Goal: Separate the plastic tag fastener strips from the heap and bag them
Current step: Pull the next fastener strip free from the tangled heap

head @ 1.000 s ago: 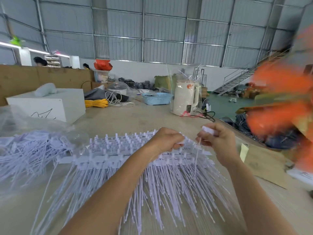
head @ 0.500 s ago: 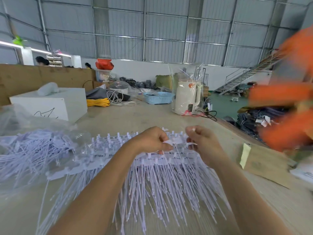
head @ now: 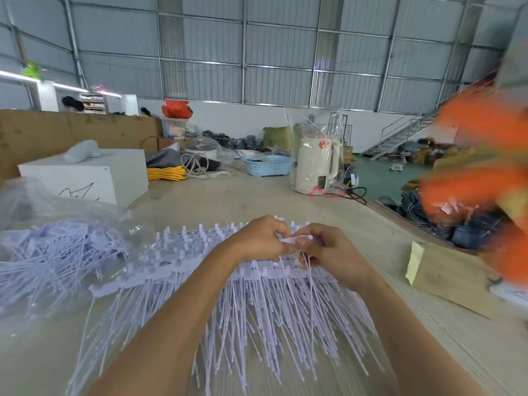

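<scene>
Pinching one strip (head: pixel 289 240) between them, the left hand (head: pixel 258 238) and right hand (head: pixel 328 247) are now brought together over the heap (head: pixel 243 295) at the table's (head: pixel 428 338) middle. A second ago the right hand was raised apart. The bag (head: pixel 57 247) lies at the left edge; the next strip is probably being separated.

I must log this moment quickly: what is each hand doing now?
Left hand: fingers curled, pinching a tag fastener strip.
Right hand: fingers curled, pinching the same strip.
</scene>
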The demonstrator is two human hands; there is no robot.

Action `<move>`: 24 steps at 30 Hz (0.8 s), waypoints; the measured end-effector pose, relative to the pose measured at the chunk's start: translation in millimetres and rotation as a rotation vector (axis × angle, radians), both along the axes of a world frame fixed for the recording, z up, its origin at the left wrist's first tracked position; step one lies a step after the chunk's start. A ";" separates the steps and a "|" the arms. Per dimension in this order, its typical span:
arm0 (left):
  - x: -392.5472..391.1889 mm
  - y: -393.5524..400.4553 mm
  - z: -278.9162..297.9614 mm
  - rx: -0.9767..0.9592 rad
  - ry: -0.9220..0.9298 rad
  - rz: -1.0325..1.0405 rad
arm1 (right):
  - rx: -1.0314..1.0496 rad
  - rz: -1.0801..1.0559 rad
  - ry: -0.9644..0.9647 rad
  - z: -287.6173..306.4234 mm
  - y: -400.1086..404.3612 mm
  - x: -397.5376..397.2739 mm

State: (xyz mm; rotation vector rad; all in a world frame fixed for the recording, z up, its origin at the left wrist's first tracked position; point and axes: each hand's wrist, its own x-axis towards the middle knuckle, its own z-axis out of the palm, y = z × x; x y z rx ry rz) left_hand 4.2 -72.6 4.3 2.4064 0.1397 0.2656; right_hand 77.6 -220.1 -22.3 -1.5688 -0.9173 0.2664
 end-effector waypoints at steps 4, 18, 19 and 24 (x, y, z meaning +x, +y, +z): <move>1.0 -2.0 0.8 -0.155 0.033 0.012 | 0.041 -0.046 -0.077 -0.6 1.0 1.1; -2.1 6.1 0.8 -0.765 0.147 0.030 | 0.091 -0.066 -0.520 -2.3 7.3 0.6; -1.5 5.7 0.8 -0.774 0.148 0.028 | 0.102 -0.093 -0.557 -2.7 7.9 1.5; -1.1 7.1 0.9 -0.800 0.161 -0.042 | 0.130 -0.166 -0.468 -4.8 10.6 1.3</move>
